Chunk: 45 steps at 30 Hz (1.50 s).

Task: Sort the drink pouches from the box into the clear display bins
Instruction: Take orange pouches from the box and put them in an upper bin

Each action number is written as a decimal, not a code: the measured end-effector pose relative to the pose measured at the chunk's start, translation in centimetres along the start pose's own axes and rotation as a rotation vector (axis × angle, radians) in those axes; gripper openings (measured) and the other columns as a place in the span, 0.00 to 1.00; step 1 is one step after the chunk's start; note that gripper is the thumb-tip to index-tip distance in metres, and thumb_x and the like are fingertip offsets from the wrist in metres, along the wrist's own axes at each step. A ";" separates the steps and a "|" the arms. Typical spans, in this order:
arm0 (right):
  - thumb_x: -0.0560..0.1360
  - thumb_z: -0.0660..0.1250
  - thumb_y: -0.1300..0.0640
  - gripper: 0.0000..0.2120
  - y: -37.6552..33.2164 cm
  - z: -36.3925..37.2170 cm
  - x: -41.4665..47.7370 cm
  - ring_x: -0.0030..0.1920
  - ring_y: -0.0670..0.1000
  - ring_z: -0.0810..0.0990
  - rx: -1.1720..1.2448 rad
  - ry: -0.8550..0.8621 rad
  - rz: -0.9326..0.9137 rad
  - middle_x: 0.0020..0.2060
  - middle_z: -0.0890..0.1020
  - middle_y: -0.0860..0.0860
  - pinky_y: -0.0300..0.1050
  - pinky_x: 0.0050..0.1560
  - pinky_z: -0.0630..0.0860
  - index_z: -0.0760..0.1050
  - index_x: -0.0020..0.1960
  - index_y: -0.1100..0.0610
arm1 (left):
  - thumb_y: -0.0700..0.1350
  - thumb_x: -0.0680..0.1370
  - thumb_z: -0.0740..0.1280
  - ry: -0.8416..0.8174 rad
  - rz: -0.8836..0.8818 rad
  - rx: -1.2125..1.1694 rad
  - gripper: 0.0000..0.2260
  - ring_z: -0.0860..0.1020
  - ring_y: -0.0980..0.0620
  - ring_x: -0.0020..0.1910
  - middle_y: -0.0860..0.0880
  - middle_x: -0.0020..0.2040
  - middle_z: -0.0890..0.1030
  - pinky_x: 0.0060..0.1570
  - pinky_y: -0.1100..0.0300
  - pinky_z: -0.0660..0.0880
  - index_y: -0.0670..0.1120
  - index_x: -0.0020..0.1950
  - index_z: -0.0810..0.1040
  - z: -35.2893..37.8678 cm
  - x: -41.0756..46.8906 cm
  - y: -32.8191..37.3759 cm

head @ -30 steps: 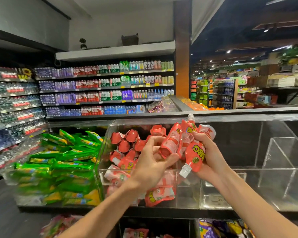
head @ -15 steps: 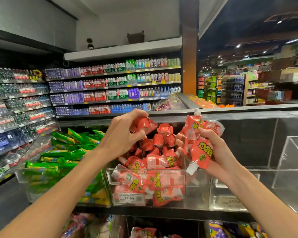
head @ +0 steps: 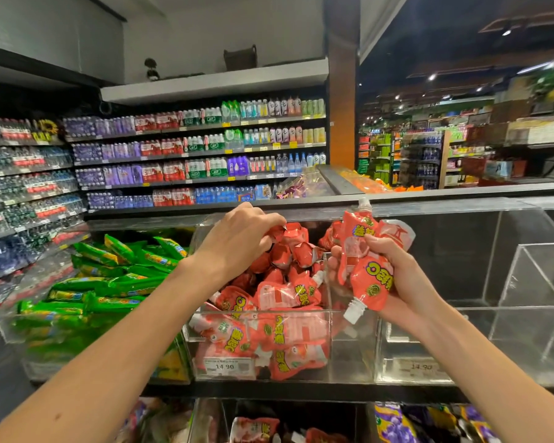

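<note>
My right hand grips a bunch of red drink pouches with white spouts, held above the right edge of the middle clear bin. That bin holds a pile of the same red pouches. My left hand reaches over the back of the pile and its curled fingers pinch one red pouch at the top. The box is not in view.
The left clear bin is full of green pouches. Right of the red pile stands a clear bin with nothing visible in it. Price tags sit on the bin fronts. A lower shelf holds more pouches. Bottle shelves line the back.
My left hand took a red pouch from the bunch in my right hand and carried it up and left onto the back of the pile. The right hand stayed nearly still.
</note>
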State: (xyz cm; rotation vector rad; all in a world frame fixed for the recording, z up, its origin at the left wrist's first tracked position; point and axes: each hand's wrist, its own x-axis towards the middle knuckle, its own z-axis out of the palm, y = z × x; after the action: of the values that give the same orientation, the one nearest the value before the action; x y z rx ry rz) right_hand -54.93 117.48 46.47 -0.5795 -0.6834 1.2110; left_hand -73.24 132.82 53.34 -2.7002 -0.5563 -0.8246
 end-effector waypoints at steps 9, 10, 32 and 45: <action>0.57 0.83 0.54 0.32 -0.6 -0.4 -1.0 0.49 0.57 0.83 -0.016 -0.010 -0.029 0.49 0.82 0.60 0.51 0.55 0.78 0.77 0.57 0.63 | 0.46 0.78 0.70 -0.002 -0.072 -0.169 0.13 0.74 0.57 0.39 0.53 0.46 0.80 0.48 0.63 0.68 0.50 0.62 0.80 -2.8 1.6 0.3; 0.57 0.83 0.54 0.33 -0.6 -0.4 -1.0 0.48 0.57 0.83 -0.012 -0.012 -0.035 0.49 0.81 0.60 0.51 0.54 0.80 0.76 0.58 0.63 | 0.47 0.78 0.70 0.017 -0.071 -0.198 0.13 0.73 0.57 0.38 0.53 0.44 0.78 0.48 0.64 0.67 0.50 0.62 0.80 -2.8 1.7 0.2; 0.57 0.83 0.53 0.33 -0.6 0.3 -1.2 0.48 0.58 0.82 -0.104 0.009 -0.030 0.49 0.81 0.60 0.52 0.51 0.79 0.78 0.57 0.62 | 0.40 0.78 0.71 0.058 0.002 -0.224 0.14 0.81 0.50 0.53 0.48 0.54 0.84 0.50 0.64 0.70 0.49 0.63 0.80 1.0 2.5 0.8; 0.58 0.82 0.52 0.27 -0.4 0.3 -0.1 0.51 0.57 0.77 -0.124 0.043 -0.026 0.49 0.79 0.58 0.53 0.56 0.73 0.77 0.53 0.59 | 0.43 0.79 0.70 0.022 0.147 -0.260 0.09 0.82 0.48 0.54 0.48 0.56 0.84 0.59 0.53 0.77 0.44 0.57 0.84 5.9 3.7 0.1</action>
State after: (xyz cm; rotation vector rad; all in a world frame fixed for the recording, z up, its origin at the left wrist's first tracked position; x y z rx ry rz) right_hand -54.93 117.27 46.97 -0.6960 -0.7305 1.1349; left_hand -67.54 135.85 50.78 -2.9168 -0.2556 -0.9425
